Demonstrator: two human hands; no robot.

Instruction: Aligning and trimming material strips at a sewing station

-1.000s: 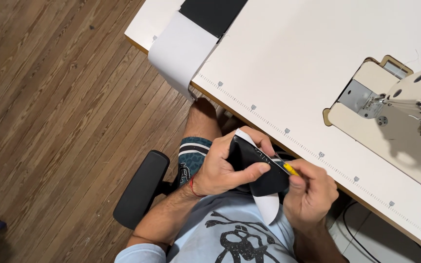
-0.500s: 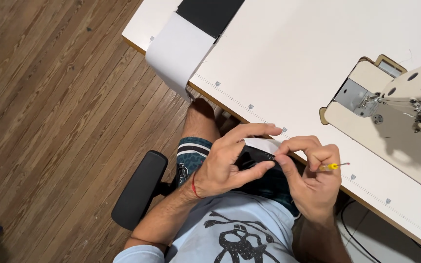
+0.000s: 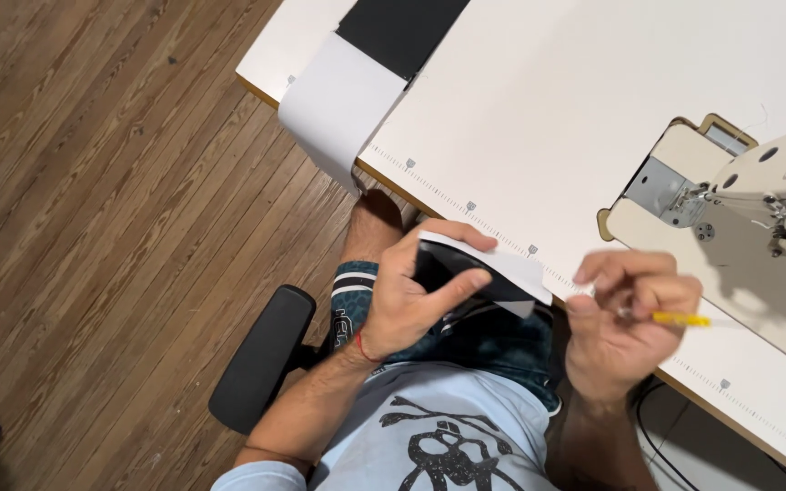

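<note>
Fingers (image 3: pixel 429 293) of the left hand (image 3: pixel 407 305) pinch a black-and-white fabric piece (image 3: pixel 479 271) above the lap, its long axis running toward the right hand (image 3: pixel 620 327), just beside it, which grips a yellow-handled tool (image 3: pixel 680 319) at the bench (image 3: pixel 539 109) edge.

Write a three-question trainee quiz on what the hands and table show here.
1. True or false: the left hand holds a black-and-white fabric piece.
2. What colour is the thin tool in the right hand?
3. Where is the sewing machine: A, on the wooden floor; B, on the white table at the right; C, on the lap?

Key: 1 true; 2 yellow; 3 B.
</note>
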